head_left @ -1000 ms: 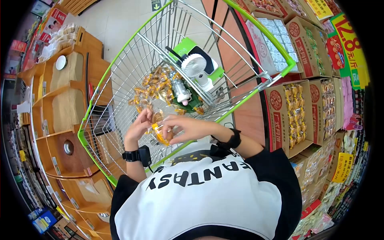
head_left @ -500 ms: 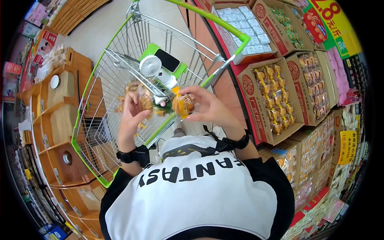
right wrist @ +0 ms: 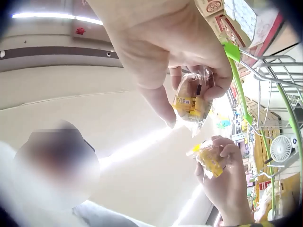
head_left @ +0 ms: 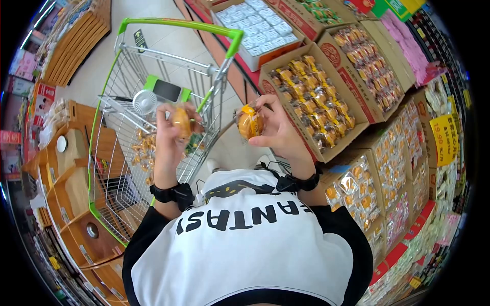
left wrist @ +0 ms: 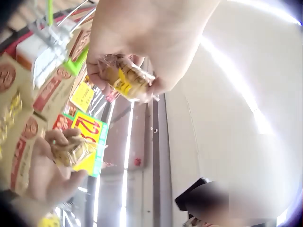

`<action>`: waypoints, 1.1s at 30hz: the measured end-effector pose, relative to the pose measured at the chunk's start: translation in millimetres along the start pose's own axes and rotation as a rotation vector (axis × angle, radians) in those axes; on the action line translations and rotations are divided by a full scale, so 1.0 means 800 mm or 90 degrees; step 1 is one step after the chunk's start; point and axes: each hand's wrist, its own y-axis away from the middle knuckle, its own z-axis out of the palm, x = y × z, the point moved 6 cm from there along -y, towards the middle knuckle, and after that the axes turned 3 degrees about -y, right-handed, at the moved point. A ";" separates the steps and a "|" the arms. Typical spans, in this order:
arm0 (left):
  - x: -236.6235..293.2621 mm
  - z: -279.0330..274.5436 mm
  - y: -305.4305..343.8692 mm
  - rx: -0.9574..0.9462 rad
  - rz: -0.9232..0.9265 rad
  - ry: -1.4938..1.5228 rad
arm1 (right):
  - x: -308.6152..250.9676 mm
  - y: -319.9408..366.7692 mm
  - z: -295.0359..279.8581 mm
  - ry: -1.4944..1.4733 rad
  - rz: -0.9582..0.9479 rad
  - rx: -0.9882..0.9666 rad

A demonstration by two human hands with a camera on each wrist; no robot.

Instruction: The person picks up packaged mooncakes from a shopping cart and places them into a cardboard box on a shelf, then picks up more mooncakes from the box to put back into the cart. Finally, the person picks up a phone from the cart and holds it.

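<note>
Both hands hold a mooncake in clear wrap with yellow print. My left hand (head_left: 166, 145) pinches one golden mooncake (head_left: 181, 122) over the cart's near side; it is a little blurred. In the left wrist view, fingers and thumb clasp that mooncake (left wrist: 125, 81) by its sides. To the right, beyond the cart's edge, my right hand (head_left: 279, 131) grips the other mooncake (head_left: 250, 124) between thumb and fingers. Its wrapper and label show closely on the mooncake (right wrist: 190, 100) in the right wrist view. The two hands are apart, at similar height.
A shopping cart (head_left: 178, 21) with green edging stands ahead at left, holding wrapped mooncakes (head_left: 144, 150). A white fan (head_left: 145, 102) and a phone (head_left: 167, 91) are mounted on it. An open carton of mooncakes (head_left: 314, 99) lies right of my right hand. Wooden shelves (head_left: 66, 219) line the left.
The hands, close together over the cart one second ago, have drawn apart, each with a mooncake. The view has turned right, so the cartons sit nearer and the cart further left.
</note>
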 end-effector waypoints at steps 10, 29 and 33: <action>-0.075 0.112 -0.026 -0.076 -0.192 0.381 | -0.058 0.079 -0.065 0.090 -0.060 0.109; -0.152 0.169 -0.071 -0.101 -0.322 -0.154 | -0.091 0.143 -0.140 0.446 -0.030 0.381; -0.174 0.175 -0.109 -0.136 -0.216 -0.192 | -0.083 0.134 -0.167 0.553 -0.028 0.424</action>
